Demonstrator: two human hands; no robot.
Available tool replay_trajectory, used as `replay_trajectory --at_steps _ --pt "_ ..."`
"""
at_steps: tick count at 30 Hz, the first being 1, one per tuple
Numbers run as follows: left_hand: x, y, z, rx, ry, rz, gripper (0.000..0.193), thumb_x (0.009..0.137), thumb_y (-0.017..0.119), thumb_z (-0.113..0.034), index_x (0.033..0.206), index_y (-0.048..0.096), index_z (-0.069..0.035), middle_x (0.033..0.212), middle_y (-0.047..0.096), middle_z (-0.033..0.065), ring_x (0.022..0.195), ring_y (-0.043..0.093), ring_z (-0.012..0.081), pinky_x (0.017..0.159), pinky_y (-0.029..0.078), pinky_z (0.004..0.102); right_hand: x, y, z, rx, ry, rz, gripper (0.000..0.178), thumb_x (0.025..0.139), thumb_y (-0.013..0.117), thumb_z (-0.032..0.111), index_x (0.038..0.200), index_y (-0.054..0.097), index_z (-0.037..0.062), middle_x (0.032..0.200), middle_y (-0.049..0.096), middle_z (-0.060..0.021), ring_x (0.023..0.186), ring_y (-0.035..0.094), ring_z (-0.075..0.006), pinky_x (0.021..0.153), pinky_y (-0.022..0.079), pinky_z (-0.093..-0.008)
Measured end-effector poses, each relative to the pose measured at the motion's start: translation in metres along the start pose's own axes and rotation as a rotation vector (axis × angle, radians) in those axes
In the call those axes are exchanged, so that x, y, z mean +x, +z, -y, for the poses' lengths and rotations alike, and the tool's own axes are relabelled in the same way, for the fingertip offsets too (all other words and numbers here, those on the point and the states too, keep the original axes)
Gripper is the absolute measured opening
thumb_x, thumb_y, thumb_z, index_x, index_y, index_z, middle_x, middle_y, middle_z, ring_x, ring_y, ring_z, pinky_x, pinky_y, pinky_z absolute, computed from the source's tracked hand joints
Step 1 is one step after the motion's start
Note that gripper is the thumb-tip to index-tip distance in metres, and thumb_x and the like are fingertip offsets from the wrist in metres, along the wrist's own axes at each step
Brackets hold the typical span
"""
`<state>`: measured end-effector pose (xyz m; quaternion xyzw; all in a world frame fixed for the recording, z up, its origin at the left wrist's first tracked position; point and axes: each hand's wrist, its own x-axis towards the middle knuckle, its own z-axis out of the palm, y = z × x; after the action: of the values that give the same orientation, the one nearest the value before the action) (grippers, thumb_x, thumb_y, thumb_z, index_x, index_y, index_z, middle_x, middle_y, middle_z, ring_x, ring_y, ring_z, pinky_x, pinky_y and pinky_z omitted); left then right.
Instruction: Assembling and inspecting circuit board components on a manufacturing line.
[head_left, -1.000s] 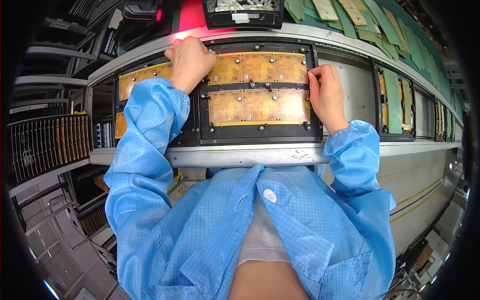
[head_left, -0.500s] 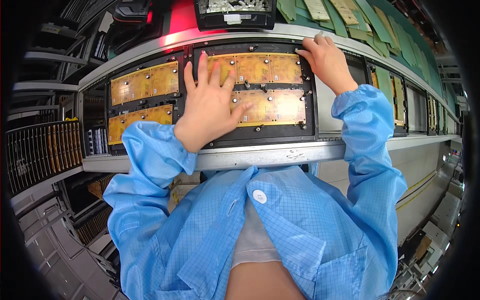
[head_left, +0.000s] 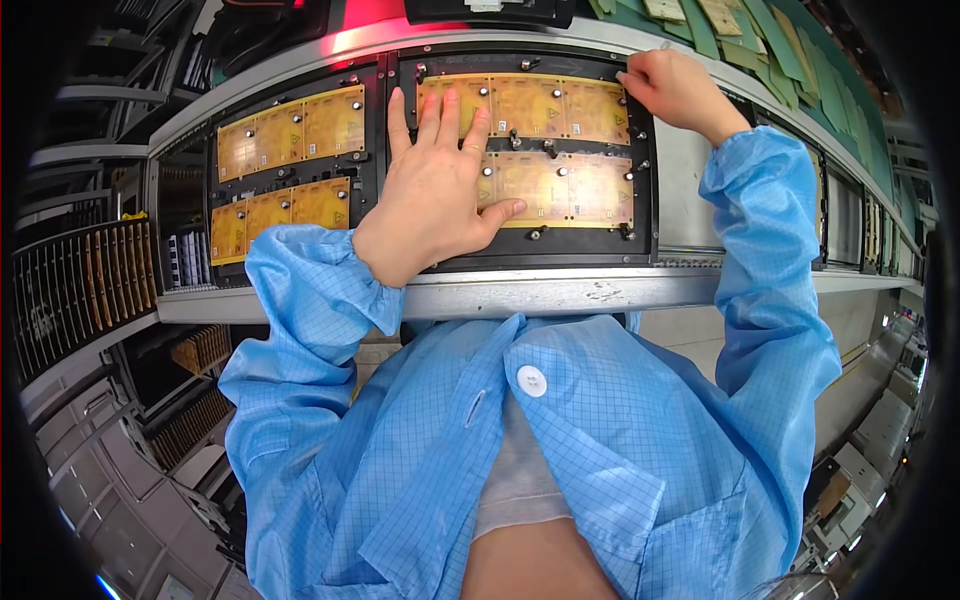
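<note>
A black frame fixture (head_left: 520,250) lies across a metal rail and carries two rows of yellow circuit boards (head_left: 530,105). Small pins with light tops and black clamps stand along the board edges. My left hand (head_left: 430,195) lies spread over the left part of these boards, fingers stretched out and holding nothing. At the upper right corner of the boards, my right hand (head_left: 680,92) has its fingers curled together. Its fingertips meet the fixture beside a clamp position; whatever they grip is hidden. To the left sits a second black fixture (head_left: 368,190) with similar yellow boards (head_left: 285,130).
The silver rail (head_left: 550,292) runs along the near side. Green and tan board strips (head_left: 790,50) are piled at the far right. A black bin (head_left: 490,10) stands behind the rail, and a slotted rack (head_left: 85,290) of boards is on the left.
The whole view has shifted, so the fixture sits higher and farther right. My left hand stays spread on the boards; my right hand remains at the corner, its fingers curled more tightly.
</note>
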<state>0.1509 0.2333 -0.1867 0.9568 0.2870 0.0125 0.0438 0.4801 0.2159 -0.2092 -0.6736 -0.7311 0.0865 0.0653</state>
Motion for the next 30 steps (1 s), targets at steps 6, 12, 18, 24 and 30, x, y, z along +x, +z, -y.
replay_trajectory --at_steps 6,12,18,24,30 --pt "0.0 0.003 0.001 0.002 0.016 -0.016 0.093 0.082 0.064 -0.06 0.144 0.043 0.007 0.141 0.042 0.0407 0.138 0.037 0.0509 0.115 -0.004 0.0675 0.007 -0.01 0.004 0.023 0.034 0.073 0.035 0.092 0.061 0.028 0.074 0.062 -0.0011 0.065 0.06 -0.0202 0.062 0.059 -0.0389 0.059 0.045 -0.046" --pt "0.0 0.003 0.0 0.013 0.0 -0.003 0.094 0.083 0.062 -0.062 0.144 0.043 0.006 0.144 0.039 0.0394 0.14 0.034 0.0504 0.115 -0.005 0.0685 -0.001 -0.008 0.022 -0.201 0.098 -0.026 0.044 0.094 0.061 0.044 0.076 0.069 0.005 0.072 0.067 -0.0182 0.071 0.066 -0.0385 0.062 0.053 -0.0466" --pt "-0.003 0.006 -0.004 0.0 -0.009 -0.02 0.095 0.082 0.062 -0.062 0.146 0.042 0.006 0.147 0.037 0.0383 0.142 0.032 0.0492 0.115 -0.006 0.0687 0.031 0.009 0.049 -0.13 -0.284 -0.33 0.032 0.094 0.063 0.04 0.094 0.056 0.0078 0.069 0.063 -0.0157 0.067 0.063 -0.0395 0.058 0.048 -0.0474" --pt "-0.003 0.012 -0.006 -0.036 -0.024 -0.039 0.095 0.082 0.062 -0.062 0.147 0.041 0.005 0.149 0.035 0.0369 0.144 0.029 0.0478 0.115 -0.006 0.0683 0.05 0.013 0.065 -0.265 -0.421 -0.266 0.031 0.092 0.064 0.038 0.086 0.06 0.0078 0.067 0.066 -0.0116 0.063 0.065 -0.034 0.056 0.05 -0.044" --pt "-0.006 0.005 -0.003 0.022 -0.065 -0.003 0.097 0.082 0.061 -0.064 0.148 0.039 0.004 0.15 0.034 0.0364 0.145 0.027 0.048 0.116 -0.005 0.0683 0.063 0.009 0.084 -0.319 -0.374 -0.202 0.036 0.094 0.061 0.036 0.076 0.069 0.0061 0.07 0.067 -0.0153 0.068 0.066 -0.0369 0.059 0.052 -0.0457"
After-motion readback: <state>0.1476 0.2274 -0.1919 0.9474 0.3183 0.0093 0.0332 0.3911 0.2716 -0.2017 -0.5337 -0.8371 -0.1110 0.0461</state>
